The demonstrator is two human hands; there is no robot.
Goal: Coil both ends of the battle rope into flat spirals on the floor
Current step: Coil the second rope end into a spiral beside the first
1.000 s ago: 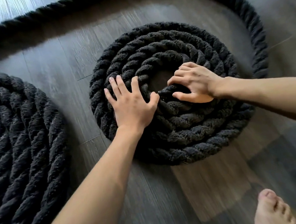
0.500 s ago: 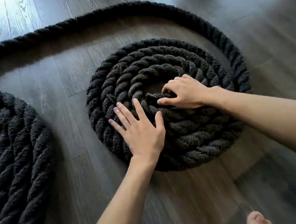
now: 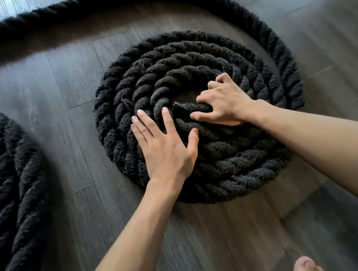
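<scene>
on the grey plank floor (image 3: pixel 82 211), your battle rope's near spiral (image 3: pixel 231 163) lies flat at centre frame, several tight turns, small gap at the core. your right hand (image 3: pixel 225 104) curls round the rope end (image 3: pixel 184 107) there, thumb on the near side. your left hand (image 3: pixel 166 152) lies flat, fingers straight and spread, pressing the inner turns just beside that end. loose run (image 3: pixel 274 43) arcs round the far edge. second spiral (image 3: pixel 5 175) at frame left, cut off. bare foot (image 3: pixel 307 267) bottom right.
</scene>
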